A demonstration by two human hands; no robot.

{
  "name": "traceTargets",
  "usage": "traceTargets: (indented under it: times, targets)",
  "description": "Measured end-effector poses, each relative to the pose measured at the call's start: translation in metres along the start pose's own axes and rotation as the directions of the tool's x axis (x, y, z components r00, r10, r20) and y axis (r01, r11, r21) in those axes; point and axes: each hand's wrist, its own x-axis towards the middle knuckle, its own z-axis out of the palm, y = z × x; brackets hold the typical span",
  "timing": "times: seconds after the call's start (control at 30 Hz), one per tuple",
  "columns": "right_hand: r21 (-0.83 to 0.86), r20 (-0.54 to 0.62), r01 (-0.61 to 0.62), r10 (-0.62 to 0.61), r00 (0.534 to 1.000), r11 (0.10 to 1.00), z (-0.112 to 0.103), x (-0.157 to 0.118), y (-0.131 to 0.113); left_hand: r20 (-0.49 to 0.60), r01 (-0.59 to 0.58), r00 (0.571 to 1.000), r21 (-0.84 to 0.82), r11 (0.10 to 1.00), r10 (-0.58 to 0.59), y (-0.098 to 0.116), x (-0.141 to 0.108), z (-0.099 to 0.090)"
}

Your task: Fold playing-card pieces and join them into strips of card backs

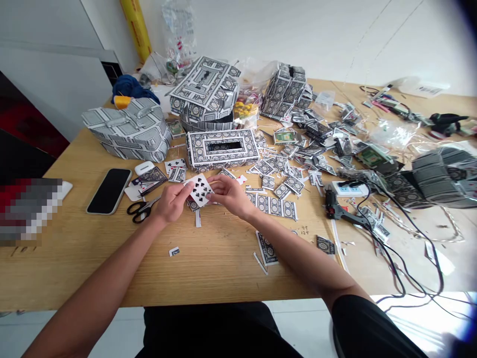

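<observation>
A playing card (200, 190) with black spades faces up between my two hands. My left hand (173, 201) pinches its left edge with the thumb on top. At the card's lower right corner, the fingers of my right hand (231, 195) are closed on it too. Part of another patterned card shows beneath. Black-handled scissors (139, 212) lie just left of my left hand, their blades partly hidden by it. Behind my hands stands a box covered in patterned cards (223, 160) with a slot in its top. A strip of joined card pieces (274, 206) lies right of my right hand.
A phone (109, 191) lies at the left. Card-covered baskets (130, 129) and a lidded box (204, 89) stand at the back. Cut card pieces (294, 184) are scattered across the middle. At the right are a glue gun (341, 211), a power strip (348, 189) and black cables (400, 271).
</observation>
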Motion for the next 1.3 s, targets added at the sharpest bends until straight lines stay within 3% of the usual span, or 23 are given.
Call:
traceTargets:
  times: [0.13,0.3,0.5,0.73,0.83,0.9,1.03,1.17,1.3]
  targets:
    - [0.010,0.035,0.003,-0.003,0.999,1.000,-0.001,0.000,-0.001,-0.020,0.142,0.989,-0.181,0.973,-0.148,-0.005,0.006,0.000]
    - [-0.072,-0.071,0.039,-0.044,0.997,0.997,-0.006,0.003,-0.006,-0.012,0.131,0.990,-0.306,0.943,-0.141,-0.009,0.012,-0.001]
    - [-0.117,-0.256,0.081,-0.109,0.961,0.990,-0.016,0.006,-0.014,0.073,0.111,0.992,-0.192,0.975,-0.098,-0.006,0.010,-0.003]
    - [-0.177,-0.202,0.103,-0.138,0.970,0.979,-0.019,0.006,-0.017,0.086,0.093,0.993,-0.156,0.983,-0.080,-0.005,0.011,-0.002]
    - [-0.210,-0.226,0.082,-0.130,0.965,0.974,-0.023,0.007,-0.019,0.012,0.027,1.000,0.001,1.000,-0.027,-0.009,0.009,-0.004]
    - [-0.203,-0.271,0.070,-0.124,0.955,0.977,-0.027,0.009,-0.020,0.001,-0.103,0.994,0.231,0.968,0.106,-0.010,0.008,-0.008]
    - [-0.182,-0.290,0.013,-0.066,0.955,0.983,-0.031,0.013,-0.020,0.137,-0.327,0.944,0.508,0.797,0.300,-0.010,0.008,-0.019]
    - [-0.240,-0.298,-0.006,-0.068,0.952,0.971,-0.030,0.013,-0.018,0.284,-0.392,0.919,0.584,0.711,0.274,-0.011,0.010,-0.020]
    - [-0.314,-0.297,-0.013,-0.085,0.951,0.949,-0.028,0.011,-0.017,0.327,-0.384,0.914,0.514,0.767,0.238,-0.012,0.010,-0.015]
